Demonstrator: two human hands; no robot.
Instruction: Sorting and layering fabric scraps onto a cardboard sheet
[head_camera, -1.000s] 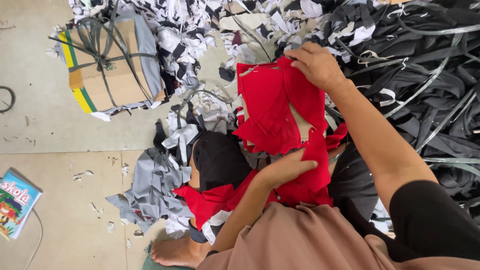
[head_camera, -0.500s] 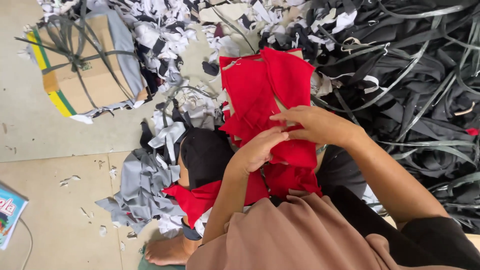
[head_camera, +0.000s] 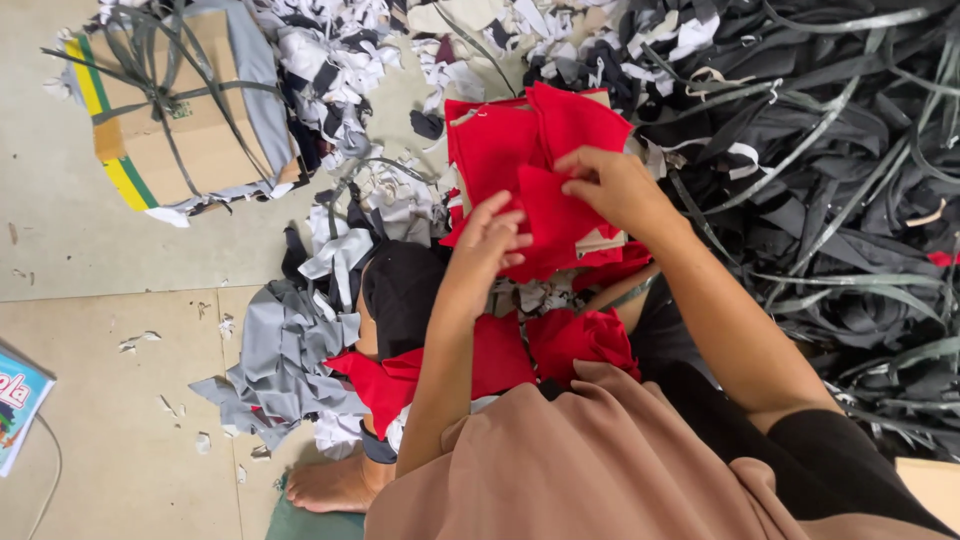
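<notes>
On the concrete floor (head_camera: 110, 250) strewn with fabric scraps (head_camera: 300, 340), we see our left hand (head_camera: 490, 240) and right hand (head_camera: 610, 185) pinching one red cloth piece (head_camera: 550, 205) over a red stack (head_camera: 500, 140), more red pieces (head_camera: 580, 340) waiting on our lap.
</notes>
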